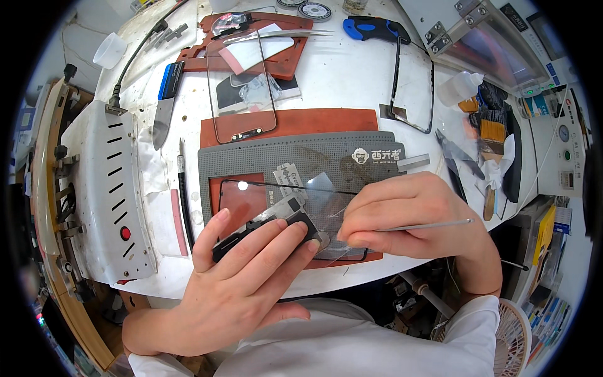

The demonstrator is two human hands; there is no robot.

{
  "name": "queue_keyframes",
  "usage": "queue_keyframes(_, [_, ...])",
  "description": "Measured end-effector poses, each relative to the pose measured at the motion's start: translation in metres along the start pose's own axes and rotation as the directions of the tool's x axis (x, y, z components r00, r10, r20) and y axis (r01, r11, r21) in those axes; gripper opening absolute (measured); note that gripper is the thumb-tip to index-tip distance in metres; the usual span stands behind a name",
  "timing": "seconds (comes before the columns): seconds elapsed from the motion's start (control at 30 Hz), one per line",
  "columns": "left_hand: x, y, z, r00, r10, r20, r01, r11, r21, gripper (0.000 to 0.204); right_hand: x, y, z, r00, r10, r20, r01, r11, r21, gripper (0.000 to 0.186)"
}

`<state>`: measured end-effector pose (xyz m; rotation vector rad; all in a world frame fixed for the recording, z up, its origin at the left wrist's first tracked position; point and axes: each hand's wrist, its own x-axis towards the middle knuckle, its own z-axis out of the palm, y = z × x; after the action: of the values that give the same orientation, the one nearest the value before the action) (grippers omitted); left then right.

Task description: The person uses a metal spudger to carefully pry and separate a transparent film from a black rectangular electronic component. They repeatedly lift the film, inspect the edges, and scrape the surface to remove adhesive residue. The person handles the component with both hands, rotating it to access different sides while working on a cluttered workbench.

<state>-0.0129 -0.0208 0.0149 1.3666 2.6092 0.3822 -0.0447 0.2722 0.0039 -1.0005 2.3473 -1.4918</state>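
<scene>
My left hand lies with its fingers over a slim black-and-silver device, gripping it at a slant. Under the device is a clear panel with a thin dark border, on the grey perforated mat. Close to the device's right end, my right hand pinches a thin metal rod-like tool, whose shaft sticks out to the right. Its working end is hidden by the fingers. Fine thread-like strands show between the hands. A small metal plate sits just beyond the device.
A reddish mat extends under the grey one. Empty dark frames lie farther back. A knife with a blue handle and a black pen-like tool are at left, beside a white slotted machine. Pliers and brushes lie right.
</scene>
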Motion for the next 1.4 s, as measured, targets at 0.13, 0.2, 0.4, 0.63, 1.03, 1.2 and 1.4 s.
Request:
queue_keyframes(0.13, [0.0, 0.0, 0.0, 1.0, -0.005, 0.007, 0.005, 1.0, -0.011, 0.08, 0.0, 0.0, -0.003, 1.0, 0.016, 0.016, -0.016, 1.0, 0.023, 0.01])
queue_keyframes(0.2, [0.0, -0.001, 0.0, 1.0, 0.004, 0.008, -0.004, 1.0, 0.0, 0.08, 0.0, 0.001, -0.003, 1.0, 0.022, 0.01, -0.023, 0.999, 0.038, 0.01])
queue_keyframes(0.4, [-0.001, 0.0, 0.0, 1.0, 0.007, 0.011, -0.007, 1.0, 0.008, 0.08, 0.0, 0.003, -0.002, 0.998, 0.036, -0.054, -0.034, 0.998, 0.052, 0.01])
queue_keyframes(0.63, [0.003, 0.0, -0.001, 1.0, -0.021, -0.024, 0.02, 0.999, -0.03, 0.078, -0.001, 0.002, 0.003, 0.961, 0.134, -0.242, -0.12, 0.99, 0.072, 0.016])
queue_keyframes(1.03, [0.005, 0.003, 0.0, 0.997, 0.001, -0.079, -0.002, 1.0, -0.014, 0.074, -0.009, -0.006, 0.021, 0.857, 0.284, -0.429, -0.197, 0.952, 0.236, 0.02])
queue_keyframes(1.2, [0.003, 0.005, -0.002, 0.994, 0.013, -0.112, -0.016, 0.999, -0.03, 0.071, 0.006, -0.004, 0.022, 0.935, -0.046, -0.352, -0.007, 0.989, -0.147, 0.016])
queue_keyframes(1.4, [0.005, -0.004, -0.004, 0.935, -0.032, -0.352, -0.009, 0.993, -0.115, 0.055, 0.002, -0.009, 0.025, 0.888, 0.014, -0.459, -0.155, 0.95, -0.272, 0.022])
